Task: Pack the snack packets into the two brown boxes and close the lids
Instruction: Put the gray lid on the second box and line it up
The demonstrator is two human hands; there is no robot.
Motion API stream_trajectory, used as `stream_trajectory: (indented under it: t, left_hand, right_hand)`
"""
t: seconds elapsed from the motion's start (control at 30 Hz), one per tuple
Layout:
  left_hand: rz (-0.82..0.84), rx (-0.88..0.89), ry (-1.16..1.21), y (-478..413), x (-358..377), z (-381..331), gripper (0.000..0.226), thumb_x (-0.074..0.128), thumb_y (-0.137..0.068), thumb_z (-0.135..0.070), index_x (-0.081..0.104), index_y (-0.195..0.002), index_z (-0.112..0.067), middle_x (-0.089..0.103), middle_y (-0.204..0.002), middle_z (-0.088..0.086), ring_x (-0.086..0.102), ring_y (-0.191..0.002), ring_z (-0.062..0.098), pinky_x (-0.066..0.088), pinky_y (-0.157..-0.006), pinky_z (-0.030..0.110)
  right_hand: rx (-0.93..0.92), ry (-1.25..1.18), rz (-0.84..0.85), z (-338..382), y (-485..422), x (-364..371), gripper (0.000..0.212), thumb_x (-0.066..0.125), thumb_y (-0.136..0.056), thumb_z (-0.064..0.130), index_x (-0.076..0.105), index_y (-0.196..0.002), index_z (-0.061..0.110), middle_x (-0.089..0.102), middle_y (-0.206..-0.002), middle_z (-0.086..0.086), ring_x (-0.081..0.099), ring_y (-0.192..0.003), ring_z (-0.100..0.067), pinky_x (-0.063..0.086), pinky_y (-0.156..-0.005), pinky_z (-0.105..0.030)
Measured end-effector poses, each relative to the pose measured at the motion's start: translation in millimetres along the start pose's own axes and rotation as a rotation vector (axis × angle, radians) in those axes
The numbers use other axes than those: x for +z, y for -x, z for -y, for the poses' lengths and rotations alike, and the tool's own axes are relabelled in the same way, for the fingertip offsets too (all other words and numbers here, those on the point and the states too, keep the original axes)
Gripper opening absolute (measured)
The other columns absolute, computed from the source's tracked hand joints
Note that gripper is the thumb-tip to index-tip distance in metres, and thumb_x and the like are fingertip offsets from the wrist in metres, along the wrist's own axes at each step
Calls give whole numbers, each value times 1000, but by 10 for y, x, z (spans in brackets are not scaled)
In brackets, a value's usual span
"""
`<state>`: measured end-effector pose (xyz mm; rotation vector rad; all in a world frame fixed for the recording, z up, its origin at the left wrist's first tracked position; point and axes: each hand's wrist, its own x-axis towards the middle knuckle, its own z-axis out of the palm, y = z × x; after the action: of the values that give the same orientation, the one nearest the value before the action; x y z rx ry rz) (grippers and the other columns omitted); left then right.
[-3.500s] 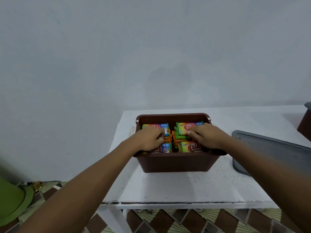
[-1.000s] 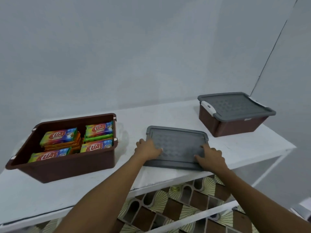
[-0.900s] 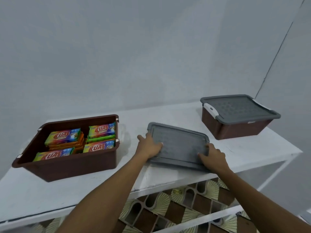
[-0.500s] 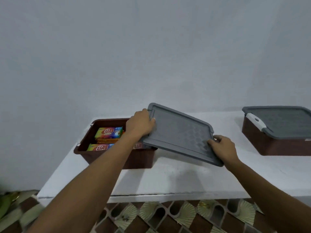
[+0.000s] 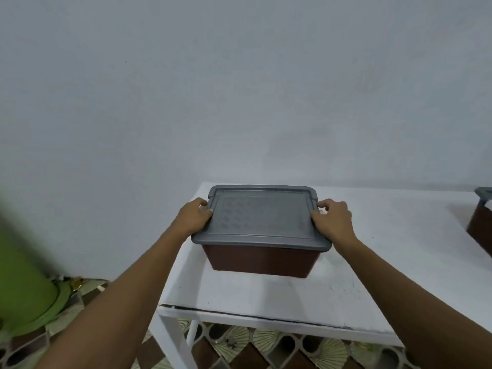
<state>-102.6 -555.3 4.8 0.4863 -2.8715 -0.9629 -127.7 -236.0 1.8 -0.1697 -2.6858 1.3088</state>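
Observation:
A brown plastic box [image 5: 259, 261] stands on the left part of the white table [image 5: 372, 296]. A grey lid [image 5: 262, 218] lies flat on top of it and hides the snack packets inside. My left hand [image 5: 193, 217] grips the lid's left edge, fingers curled over the rim. My right hand [image 5: 331, 221] grips the lid's right edge the same way. The second brown box [image 5: 479, 233], with its own grey lid [image 5: 484, 193] on, shows only partly at the right edge of the view.
A plain grey wall rises right behind the table. A green round object [image 5: 24, 283] stands on the patterned tile floor [image 5: 239, 344] at the left. The table's front edge and white leg [image 5: 173, 339] are near me.
Both hands picked the grey lid up off the table, carried it left and set it down over the open box. The snack packets are now covered.

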Motion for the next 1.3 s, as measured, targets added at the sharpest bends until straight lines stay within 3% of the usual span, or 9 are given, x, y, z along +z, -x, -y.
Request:
stream_trajectory:
  t: [0.1, 0.17, 0.3, 0.4, 0.5, 0.8, 0.87, 1.1, 1.3]
  left_hand:
    - [121, -72, 206, -70, -12, -1, 57, 51, -97, -27, 27, -148, -18, 43, -145, 15, 50, -122, 31, 42, -94, 35]
    - [150, -122, 354, -143, -40, 20, 69, 57, -95, -21, 18, -152, -17, 43, -144, 15, 54, -117, 30, 46, -88, 36]
    - [114, -164, 518, -221, -12, 109, 70, 67, -88, -12, 32, -148, -8, 51, -137, 14, 61, -103, 26, 52, -82, 36]
    - [79, -115, 553, -208, 38, 131, 52, 67, -87, -9, 48, -135, -5, 58, -120, 7, 62, -96, 24, 53, -82, 35]
    - [40, -77, 518, -212, 72, 169, 53, 68, -86, -13, 49, -135, -10, 57, -123, 9, 62, -99, 25, 53, -81, 34]
    - [-75, 231, 82, -80, 48, 106, 48, 61, -88, -25, 55, -134, -12, 55, -123, 7, 55, -107, 24, 40, -89, 31]
    - [-40, 249, 38, -51, 54, 91, 51, 65, -86, -33, 56, -130, -10, 55, -121, 8, 55, -108, 26, 39, -87, 31]
    - [1, 223, 46, -75, 92, 166, 72, 64, -86, -47, 39, -147, -21, 45, -141, 5, 49, -126, 23, 39, -101, 37]
    - [7, 225, 52, -95, 120, 177, 70, 63, -87, -47, 40, -146, -19, 45, -138, 6, 50, -121, 23, 40, -97, 35]
  right_hand:
    - [58, -94, 4, -25, -19, 25, 31, 62, -85, 27, 63, -115, 18, 57, -118, -6, 57, -101, -27, 49, -83, -39]
    - [124, -169, 48, -27, -32, 56, 31, 60, -87, 28, 57, -118, 24, 59, -121, -6, 59, -102, -26, 51, -85, -40]
    - [269, -216, 95, -25, -18, 98, 54, 58, -92, 28, 40, -141, 15, 50, -134, -11, 55, -109, -29, 48, -81, -39]
    - [303, -239, 113, -70, 12, 139, 47, 55, -94, 26, 47, -137, 8, 59, -124, -14, 60, -95, -27, 46, -63, -31]
    - [306, -263, 91, -66, 28, 146, 40, 55, -95, 22, 51, -132, 8, 61, -115, -13, 59, -87, -25, 43, -56, -30]
    - [245, -198, 31, -68, 35, 165, 37, 57, -95, 24, 48, -130, 16, 55, -123, -12, 58, -99, -30, 47, -71, -36]
    - [205, -169, 21, -69, 45, 162, 35, 57, -94, 25, 49, -128, 18, 57, -122, -13, 59, -99, -32, 48, -73, -37]
    - [21, 37, -28, 1, 141, 126, 44, 57, -96, 26, 51, -139, 22, 60, -126, -15, 57, -110, -31, 46, -93, -41]
    - [-59, 206, 45, -2, 169, 100, 62, 51, -90, 58, 46, -143, 26, 52, -142, -6, 53, -122, -27, 43, -100, -44]
